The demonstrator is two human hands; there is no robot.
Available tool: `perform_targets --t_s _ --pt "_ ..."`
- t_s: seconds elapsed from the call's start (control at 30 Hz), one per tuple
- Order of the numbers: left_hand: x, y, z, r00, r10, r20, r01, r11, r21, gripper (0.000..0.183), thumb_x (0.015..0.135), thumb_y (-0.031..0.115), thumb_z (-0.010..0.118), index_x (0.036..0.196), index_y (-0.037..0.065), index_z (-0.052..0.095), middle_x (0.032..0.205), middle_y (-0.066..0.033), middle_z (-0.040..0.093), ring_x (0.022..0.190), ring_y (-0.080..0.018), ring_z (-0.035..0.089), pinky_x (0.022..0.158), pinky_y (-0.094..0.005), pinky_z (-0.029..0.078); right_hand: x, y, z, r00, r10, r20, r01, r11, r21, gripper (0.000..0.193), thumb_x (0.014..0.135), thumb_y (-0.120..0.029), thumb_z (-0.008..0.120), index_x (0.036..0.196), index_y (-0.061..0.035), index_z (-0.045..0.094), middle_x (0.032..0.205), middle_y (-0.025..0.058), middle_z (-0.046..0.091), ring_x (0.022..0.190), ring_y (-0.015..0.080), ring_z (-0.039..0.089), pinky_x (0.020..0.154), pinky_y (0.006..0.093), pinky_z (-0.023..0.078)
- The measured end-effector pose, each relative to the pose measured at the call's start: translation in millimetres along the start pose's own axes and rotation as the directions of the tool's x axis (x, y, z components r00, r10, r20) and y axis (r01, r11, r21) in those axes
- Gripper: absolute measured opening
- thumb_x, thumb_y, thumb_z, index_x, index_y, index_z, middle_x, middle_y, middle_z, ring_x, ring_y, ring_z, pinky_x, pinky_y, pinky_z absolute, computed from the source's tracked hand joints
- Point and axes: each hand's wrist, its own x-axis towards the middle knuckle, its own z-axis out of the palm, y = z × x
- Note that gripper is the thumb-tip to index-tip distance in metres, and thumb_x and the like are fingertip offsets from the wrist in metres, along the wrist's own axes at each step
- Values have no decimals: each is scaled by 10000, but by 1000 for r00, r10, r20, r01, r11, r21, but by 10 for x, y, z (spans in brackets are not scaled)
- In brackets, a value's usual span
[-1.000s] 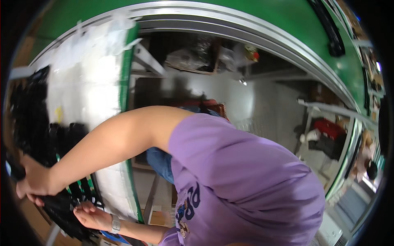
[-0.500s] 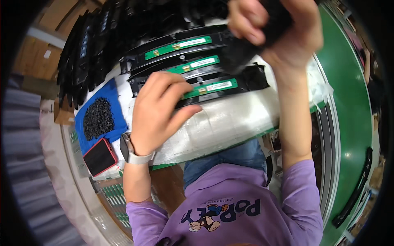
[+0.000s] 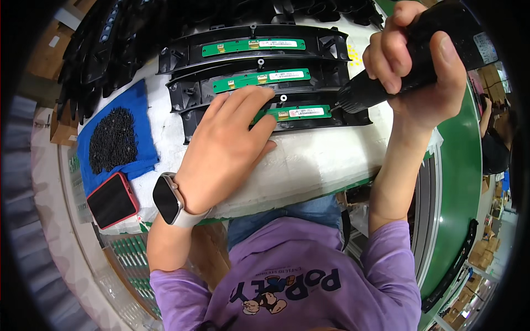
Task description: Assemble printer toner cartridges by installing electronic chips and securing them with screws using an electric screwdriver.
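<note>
Green circuit board [image 3: 309, 112] lying in the nearest of three black curved panels [image 3: 361, 119], on the white-covered bench [image 3: 309, 160] in front of the person. The left hand [image 3: 223, 138] lies palm down over the board's left part, fingers loosely spread and closed on nothing visible. The right hand [image 3: 419, 71] grips a black power screwdriver [image 3: 381, 91], tilted, its narrow tip at the board's right end; whether tip and board touch cannot be told. Principal hazards, as judged: a slanted tip could skid and score the board; light pressure from the left hand could let the panel, bowed and near the bench edge, rock or slide. Behind, the middle board [image 3: 223, 84] and far board [image 3: 234, 48] lie close enough to be knocked. At left, a nudged blue cloth [image 3: 149, 163] could scatter its heap of small black pieces [image 3: 113, 140] toward the red-edged phone [image 3: 113, 201].
</note>
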Motion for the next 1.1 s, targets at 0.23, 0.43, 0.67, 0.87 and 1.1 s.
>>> perform_targets --t_s 0.23,0.43,0.67,0.87,1.1 --pt "-1 3 48 999 19 -42 -18 1000 14 270 657 99 700 881 0 585 1140 -145 542 1094 -307 509 910 -410 419 6 -12 -19 1000 7 -5 -7 998 -68 352 822 -271 599 940 41 490 521 83 465 363 166 418 356 271 363" --pt "23 0 59 999 17 -41 -16 1000 4 244 667 94 699 868 5 594 1135 -141 547 1088 -306 512 895 -408 424 22 -38 -45 1000 2 -11 -3 991 -130 317 808 -241 612 919 34 499 526 88 477 370 168 425 362 270 371" --pt "20 11 31 999 24 -30 -23 999 28 234 664 91 702 856 6 599 1125 -132 548 1080 -295 513 882 -400 424 23 -56 -42 998 65 13 -62 985 -159 278 776 -192 655 874 18 502 530 95 489 388 172 445 373 268 382" --pt "22 -6 19 1000 14 -11 -14 1000 16 277 656 66 717 897 6 596 1158 -132 534 1066 -331 520 883 -411 437 94 -70 -114 974 198 108 -171 961 -217 237 749 -128 688 828 4 508 585 104 521 447 197 514 401 282 415" --pt "16 26 42 997 40 -59 -39 999 19 251 654 75 709 863 19 581 1109 -144 536 1056 -333 514 875 -412 417 109 -74 -224 940 29 339 92 938 -335 155 755 -108 690 748 -6 572 554 21 543 409 65 466 395 198 340"
